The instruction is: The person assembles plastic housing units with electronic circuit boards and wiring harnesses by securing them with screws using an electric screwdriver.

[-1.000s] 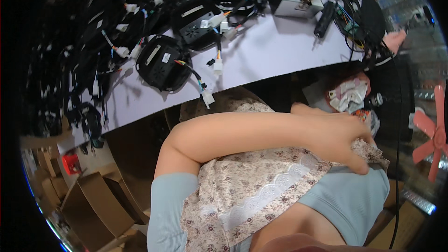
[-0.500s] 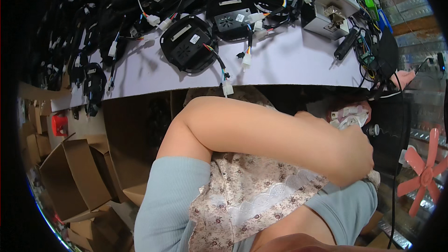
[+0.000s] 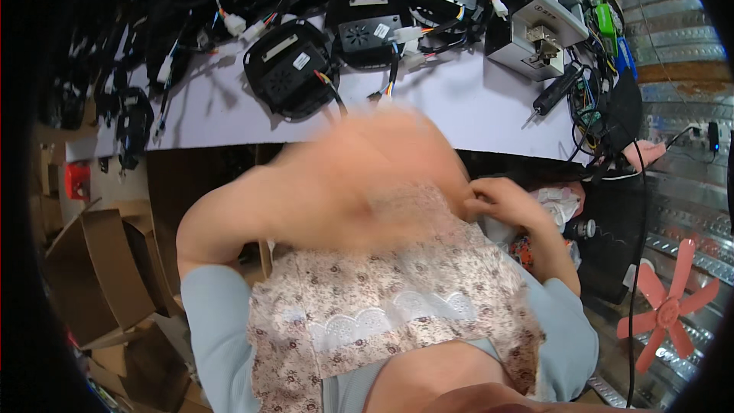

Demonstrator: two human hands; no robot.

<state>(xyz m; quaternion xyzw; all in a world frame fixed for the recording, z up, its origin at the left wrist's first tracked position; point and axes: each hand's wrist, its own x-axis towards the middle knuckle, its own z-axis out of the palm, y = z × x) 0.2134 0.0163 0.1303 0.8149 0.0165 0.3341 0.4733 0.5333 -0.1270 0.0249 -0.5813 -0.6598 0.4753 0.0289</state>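
Note:
My left hand (image 3: 394, 153) is smeared by motion in front of my chest, near the table's front edge, and its fingers cannot be made out. The left forearm (image 3: 252, 203) crosses in front of my flowered apron (image 3: 367, 283). Close to the blurred hand's right side is my right hand (image 3: 505, 203), its fingers bent inward; whether they touch the left hand or pinch something is unclear. Beyond the hands, a black rounded device housing (image 3: 290, 69) with a speaker grille lies on the white table (image 3: 222, 115), its wires partly hidden by the left hand.
More black housings (image 3: 367, 23) with white connectors crowd the table's back and left. A metal test box (image 3: 527, 46) and a black electric screwdriver (image 3: 556, 90) lie at the right. Open cardboard boxes (image 3: 115, 268) stand lower left; a pink fan (image 3: 667, 310) is lower right.
My left arm has swung back leftward from my right upper arm and now blurs before my chest. The right hand has come into plain sight. The whole view has shifted slightly.

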